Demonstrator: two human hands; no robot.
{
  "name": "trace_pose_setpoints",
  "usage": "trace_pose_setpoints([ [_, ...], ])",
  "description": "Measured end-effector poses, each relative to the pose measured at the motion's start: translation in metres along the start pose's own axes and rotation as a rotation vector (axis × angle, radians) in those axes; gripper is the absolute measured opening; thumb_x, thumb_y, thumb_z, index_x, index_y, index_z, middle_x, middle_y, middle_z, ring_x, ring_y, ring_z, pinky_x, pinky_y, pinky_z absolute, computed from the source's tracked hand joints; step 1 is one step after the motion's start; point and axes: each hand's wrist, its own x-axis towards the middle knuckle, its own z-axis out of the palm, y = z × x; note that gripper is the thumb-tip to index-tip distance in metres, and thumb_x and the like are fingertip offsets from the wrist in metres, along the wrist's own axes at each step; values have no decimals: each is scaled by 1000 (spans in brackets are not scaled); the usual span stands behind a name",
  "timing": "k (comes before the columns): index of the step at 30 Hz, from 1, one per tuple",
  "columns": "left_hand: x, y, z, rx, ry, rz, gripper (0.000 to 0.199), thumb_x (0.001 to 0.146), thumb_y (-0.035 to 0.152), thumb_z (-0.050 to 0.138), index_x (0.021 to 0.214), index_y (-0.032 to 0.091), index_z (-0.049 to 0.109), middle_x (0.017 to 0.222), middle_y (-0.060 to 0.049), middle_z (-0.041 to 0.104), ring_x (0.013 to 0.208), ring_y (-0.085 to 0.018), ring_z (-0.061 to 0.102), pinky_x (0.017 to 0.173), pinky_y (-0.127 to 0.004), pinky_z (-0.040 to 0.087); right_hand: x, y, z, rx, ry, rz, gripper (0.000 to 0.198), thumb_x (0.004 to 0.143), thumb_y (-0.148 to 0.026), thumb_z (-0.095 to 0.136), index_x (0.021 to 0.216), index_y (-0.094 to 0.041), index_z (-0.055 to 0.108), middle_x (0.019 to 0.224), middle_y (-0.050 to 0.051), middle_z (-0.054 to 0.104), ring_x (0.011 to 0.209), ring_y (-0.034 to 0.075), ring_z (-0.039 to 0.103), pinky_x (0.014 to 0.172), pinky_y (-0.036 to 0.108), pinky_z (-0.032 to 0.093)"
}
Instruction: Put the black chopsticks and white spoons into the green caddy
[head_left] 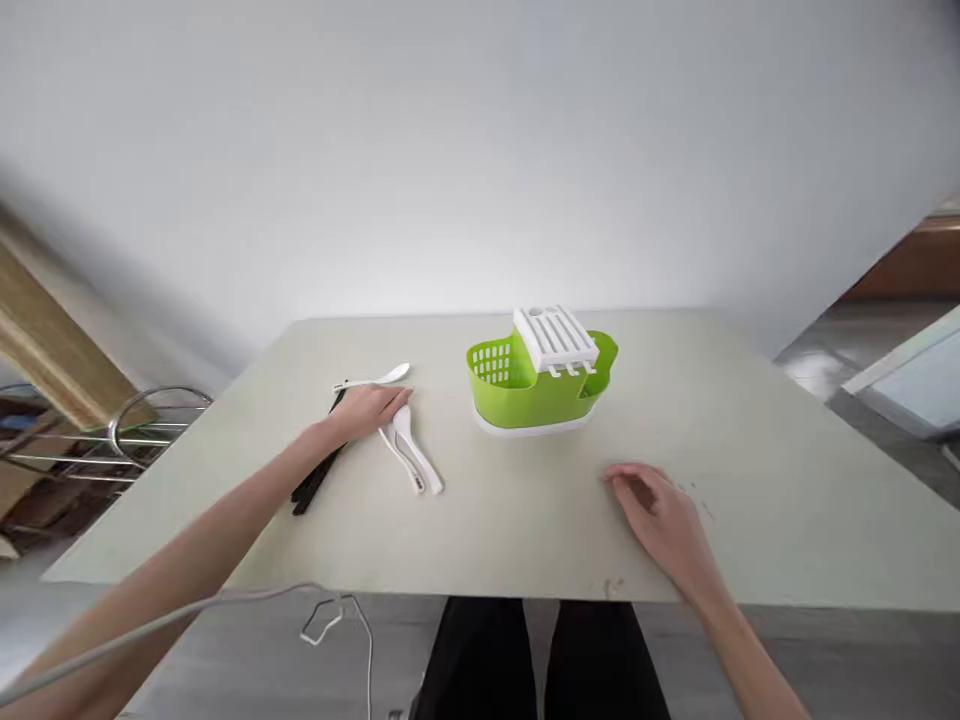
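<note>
My left hand [369, 410] reaches across the table, fingers together and pointing right. It covers part of the white spoons, and what its fingers hold, if anything, is hidden. One white spoon [406, 425] shows its bowl beside my fingertips; a second spoon [405, 462] has its bowl end hidden under the hand. Just beyond my knuckles lies a third white spoon [386, 378]. Black chopsticks [319, 475] run beneath my wrist. Near the front right, my right hand [664, 520] rests loosely curled, thumb and index tips close together, with nothing seen in it.
A green basket [525, 405] with a white slotted, hooked top [556, 338] and white base stands at mid-table, between my hands and farther back. The table [510, 530] meets a white wall behind. A pale cable [247, 597] crosses over my left forearm. A metal rack [120, 440] stands left.
</note>
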Motion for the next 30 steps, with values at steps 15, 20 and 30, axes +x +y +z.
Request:
trace_pose_setpoints([
  [15, -11, 2, -25, 113, 263, -261, 42, 107, 38, 31, 128, 23, 63, 118, -9, 76, 99, -26, 71, 82, -35, 49, -1, -6, -3, 69, -4, 6, 28, 97, -45, 53, 99, -28, 75, 116, 7, 75, 106, 28, 69, 93, 43, 52],
  [20, 3, -35, -22, 285, 28, -280, 42, 98, 32, 45, 127, 16, 70, 137, -19, 68, 132, -39, 54, 107, -51, 41, -1, -10, -3, 86, -7, 31, 28, 98, -44, 52, 101, -28, 74, 118, 7, 75, 106, 27, 69, 94, 43, 52],
  [30, 13, -37, -25, 347, -30, -190, 28, 93, 24, 52, 99, 18, 78, 110, -21, 76, 119, -37, 60, 99, -49, 40, -1, -11, -2, 98, -6, 23, 29, 99, -44, 51, 100, -28, 74, 118, 7, 75, 105, 27, 70, 93, 42, 53],
])
